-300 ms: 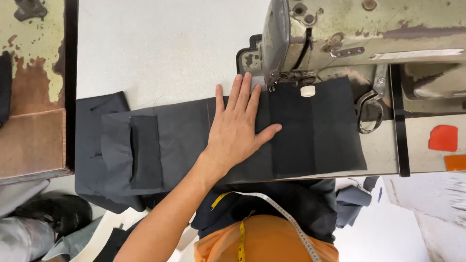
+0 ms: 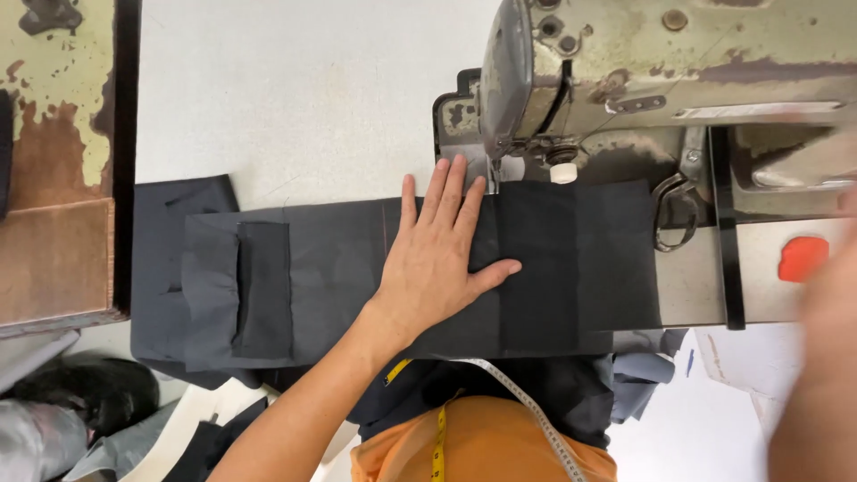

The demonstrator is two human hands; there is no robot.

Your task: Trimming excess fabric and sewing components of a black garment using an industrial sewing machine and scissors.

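Left hand (image 2: 442,259) flat on the long strip of dark charcoal woven fabric (image 2: 357,277), fingers spread and extended, thumb angled out to the right, palm pressing the cloth down, probably to keep it smooth and square. Strip laid across the pale grey worktable (image 2: 295,89), its right end under the head of the worn, cream-painted metal sewing machine (image 2: 643,62), fingertips just left of the presser foot (image 2: 494,178). Folded flap of the same dark cloth (image 2: 237,290) at the strip's left end, well apart from the hand. Right hand (image 2: 826,357) only a blur at the frame's right edge, fingers impossible to judge. Small orange-red tag-like piece (image 2: 802,257) on the machine bed, right of a black bar. Yellow-and-white measuring tape (image 2: 500,402) over an orange garment, near the bottom edge.
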